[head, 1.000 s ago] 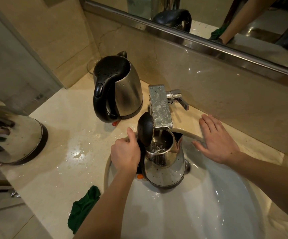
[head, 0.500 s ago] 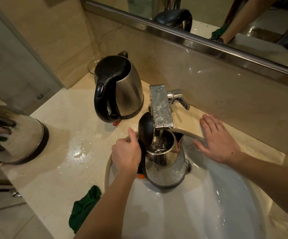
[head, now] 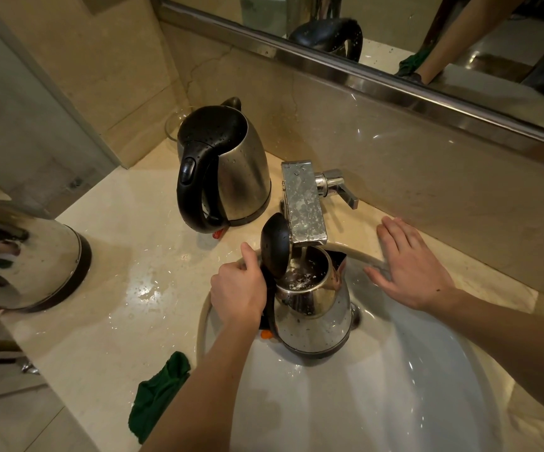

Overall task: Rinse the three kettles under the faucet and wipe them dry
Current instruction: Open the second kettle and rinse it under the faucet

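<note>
Far-L kettle (head: 26, 256) cut off by frame edge; handle of sink kettle (head: 316, 321) hidden under L hand (head: 238, 288)

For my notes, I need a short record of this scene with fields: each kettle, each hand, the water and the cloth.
kettle in sink: under the faucet, lid open
water: runs from the faucet into that kettle
left hand: grips that kettle's handle
right hand: flat on the rim of the sink, holds nothing
second kettle: on the counter behind the sink, lid shut, drops on it
third kettle: at the left edge of view
green cloth: on the counter, left of the sink, untouched
</note>
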